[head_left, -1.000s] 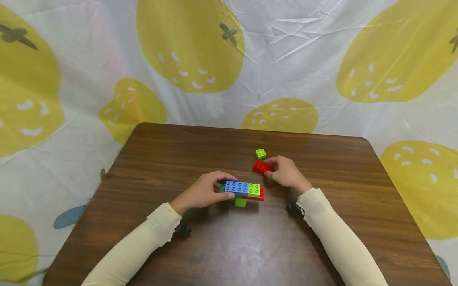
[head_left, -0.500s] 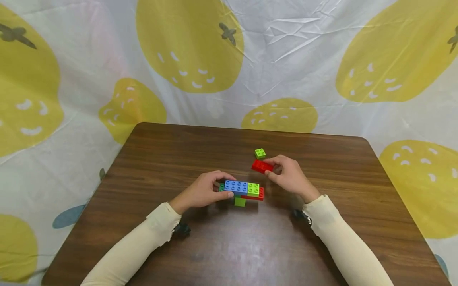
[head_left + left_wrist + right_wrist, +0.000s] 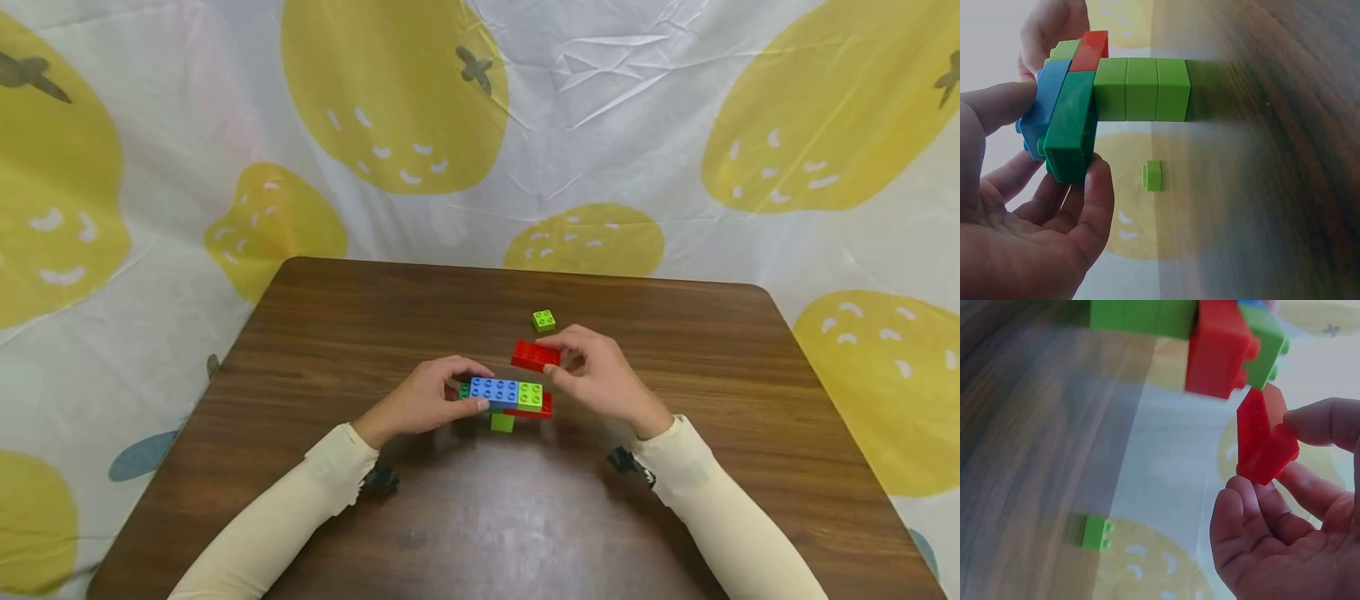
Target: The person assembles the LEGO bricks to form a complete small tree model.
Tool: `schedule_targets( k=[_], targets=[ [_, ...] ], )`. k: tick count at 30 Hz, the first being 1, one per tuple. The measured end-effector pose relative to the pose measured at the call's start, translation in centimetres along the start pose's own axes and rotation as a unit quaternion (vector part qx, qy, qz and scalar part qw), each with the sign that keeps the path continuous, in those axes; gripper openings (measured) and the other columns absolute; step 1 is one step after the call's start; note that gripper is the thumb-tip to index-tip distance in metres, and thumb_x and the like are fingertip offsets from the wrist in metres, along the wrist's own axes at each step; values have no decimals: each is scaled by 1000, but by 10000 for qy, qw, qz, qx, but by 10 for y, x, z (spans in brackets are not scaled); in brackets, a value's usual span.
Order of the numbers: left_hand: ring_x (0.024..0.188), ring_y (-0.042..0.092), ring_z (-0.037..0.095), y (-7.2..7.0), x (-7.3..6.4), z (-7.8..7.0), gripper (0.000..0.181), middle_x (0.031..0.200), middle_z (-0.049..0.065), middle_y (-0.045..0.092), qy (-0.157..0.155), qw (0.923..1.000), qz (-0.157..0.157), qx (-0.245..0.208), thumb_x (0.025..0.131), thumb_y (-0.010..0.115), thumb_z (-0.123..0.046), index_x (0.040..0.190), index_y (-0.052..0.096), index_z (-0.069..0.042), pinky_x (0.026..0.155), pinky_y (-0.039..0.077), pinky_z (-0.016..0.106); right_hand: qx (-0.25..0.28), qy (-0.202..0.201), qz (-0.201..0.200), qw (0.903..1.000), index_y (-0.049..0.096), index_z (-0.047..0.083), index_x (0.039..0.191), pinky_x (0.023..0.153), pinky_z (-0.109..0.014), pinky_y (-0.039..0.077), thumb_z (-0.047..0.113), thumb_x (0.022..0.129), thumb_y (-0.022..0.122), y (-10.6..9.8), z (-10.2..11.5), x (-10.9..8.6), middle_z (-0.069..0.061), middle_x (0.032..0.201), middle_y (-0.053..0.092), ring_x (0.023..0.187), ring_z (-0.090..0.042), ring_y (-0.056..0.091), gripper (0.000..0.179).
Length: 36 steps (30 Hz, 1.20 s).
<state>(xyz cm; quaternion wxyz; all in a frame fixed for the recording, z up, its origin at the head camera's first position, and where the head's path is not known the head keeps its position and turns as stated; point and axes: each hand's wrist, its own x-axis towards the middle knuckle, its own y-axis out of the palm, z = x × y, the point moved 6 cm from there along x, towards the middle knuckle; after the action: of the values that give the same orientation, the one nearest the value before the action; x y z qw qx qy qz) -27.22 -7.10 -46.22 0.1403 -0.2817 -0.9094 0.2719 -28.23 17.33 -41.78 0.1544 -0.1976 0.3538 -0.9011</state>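
Note:
My left hand (image 3: 431, 398) grips the left end of a toy-brick build, thumb on its blue brick (image 3: 493, 390) and fingertips at the dark green brick (image 3: 1071, 125) below. To the right of the blue sits a lime brick (image 3: 530, 396), with a red brick (image 3: 546, 410) under it. A column of lime bricks (image 3: 1141, 89) carries this upper part above the table. My right hand (image 3: 603, 375) pinches a separate red brick (image 3: 534, 356) between thumb and fingers, in the air just behind the build's right end. In the right wrist view its hollow underside partly shows.
A loose small lime brick (image 3: 543, 321) lies on the brown wooden table (image 3: 375, 300), behind the held red brick. A white cloth with yellow fruit shapes (image 3: 585, 237) hangs along the table's far edge.
My right hand has lifted the loose red brick off the table and carried it left and nearer to the build. The left hand has stayed in place on the build.

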Motion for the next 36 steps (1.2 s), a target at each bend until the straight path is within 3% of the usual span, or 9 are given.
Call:
schedule_targets(
  k=[12, 29, 36],
  targets=[
    [111, 66, 21, -2, 1, 0, 46, 132, 6, 70, 117, 9999, 50, -103, 95, 82, -31, 135, 68, -13, 91, 62, 34, -137, -878, 49, 9960, 76, 12, 126, 72, -36, 61, 13, 91, 79, 18, 29, -7, 4, 102, 70, 81, -16, 61, 35],
    [106, 71, 20, -2, 3, -2, 48, 130, 7, 70, 30, 9999, 97, -18, 94, 82, -29, 135, 67, -11, 88, 62, 30, -50, -989, 306, 9946, 75, 14, 127, 63, -35, 60, 12, 90, 79, 29, 37, -13, 5, 113, 70, 82, -13, 61, 37],
    [108, 68, 19, 0, 3, -5, 50, 126, 4, 71, 246, 9997, 76, 4, 94, 83, -28, 139, 66, -15, 85, 61, 28, -73, -1029, 381, 9939, 75, 13, 128, 58, -28, 57, 13, 91, 78, 29, 39, -13, 3, 111, 69, 77, -14, 62, 37]
  ],
)
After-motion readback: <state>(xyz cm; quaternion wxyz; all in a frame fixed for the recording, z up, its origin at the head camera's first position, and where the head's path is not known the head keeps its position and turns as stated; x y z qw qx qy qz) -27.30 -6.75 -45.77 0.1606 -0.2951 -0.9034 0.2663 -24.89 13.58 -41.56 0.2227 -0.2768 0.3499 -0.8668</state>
